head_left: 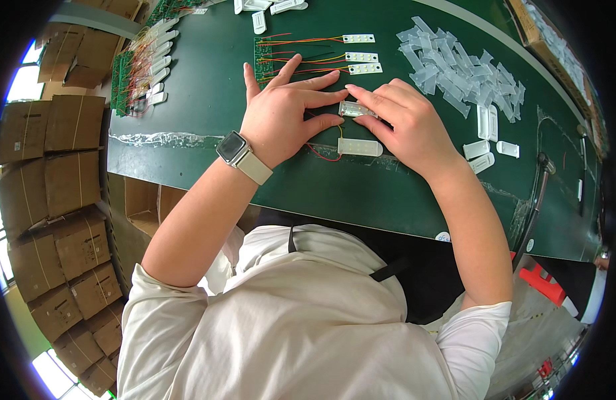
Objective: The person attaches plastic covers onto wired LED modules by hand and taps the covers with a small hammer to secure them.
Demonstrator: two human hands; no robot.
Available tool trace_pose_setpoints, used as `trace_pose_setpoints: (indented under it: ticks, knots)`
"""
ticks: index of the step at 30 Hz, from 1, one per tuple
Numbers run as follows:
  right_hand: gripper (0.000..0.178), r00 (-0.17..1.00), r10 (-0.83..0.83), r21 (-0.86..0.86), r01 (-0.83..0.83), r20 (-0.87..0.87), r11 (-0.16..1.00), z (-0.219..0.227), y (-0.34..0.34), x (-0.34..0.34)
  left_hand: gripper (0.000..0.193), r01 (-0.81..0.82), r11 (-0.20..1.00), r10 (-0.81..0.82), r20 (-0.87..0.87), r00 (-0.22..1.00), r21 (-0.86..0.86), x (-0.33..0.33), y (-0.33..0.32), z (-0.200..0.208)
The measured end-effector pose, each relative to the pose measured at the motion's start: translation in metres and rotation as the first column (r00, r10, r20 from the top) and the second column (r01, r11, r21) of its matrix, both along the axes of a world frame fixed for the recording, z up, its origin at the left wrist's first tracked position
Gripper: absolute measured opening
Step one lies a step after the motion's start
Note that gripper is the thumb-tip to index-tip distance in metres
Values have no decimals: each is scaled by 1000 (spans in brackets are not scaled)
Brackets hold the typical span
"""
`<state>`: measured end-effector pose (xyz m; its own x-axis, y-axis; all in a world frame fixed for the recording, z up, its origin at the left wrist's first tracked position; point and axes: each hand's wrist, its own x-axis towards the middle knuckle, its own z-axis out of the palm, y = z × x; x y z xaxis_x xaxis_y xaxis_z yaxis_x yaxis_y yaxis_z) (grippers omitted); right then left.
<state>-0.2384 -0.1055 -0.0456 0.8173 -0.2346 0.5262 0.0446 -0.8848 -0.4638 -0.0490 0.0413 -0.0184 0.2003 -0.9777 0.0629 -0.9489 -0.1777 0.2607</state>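
Observation:
A small clear-and-white LED casing [358, 109] lies between my hands. My right hand [409, 123] is closed around its right part, thumb below and fingers above. At its left end, the thumb and index finger of my left hand [278, 113] pinch in, while that hand's other fingers spread over thin wires and the lower end of a green circuit board [262, 53]. Red, yellow and black wires run from this board to three white LED strips [360, 57]. Nearer me, a closed white casing [360, 147] sits on red and yellow wires. My left wrist wears a watch [233, 146].
Clear plastic pieces [454, 63] are heaped at the far right of the green table [208, 87]. White casing parts [486, 123] lie below them. Wired boards with white casings [124, 83] line the left edge. Cardboard boxes [73, 123] are stacked beyond the table.

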Motion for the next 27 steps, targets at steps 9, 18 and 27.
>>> trace_pose_setpoints:
  ticks: [9,18,27]
  knots:
    - [38,998,-66,-149,65,-1,987,-1,-3,-2,40,-20,998,23,-55,998,59,0,-2,2]
    - [36,995,-74,-176,62,-61,982,17,-14,-12,40,-17,996,20,-33,999,86,-1,-3,12]
    - [35,790,-523,-100,521,-319,848,33,-55,-73,40,-34,995,38,-47,998,96,-2,-1,8]
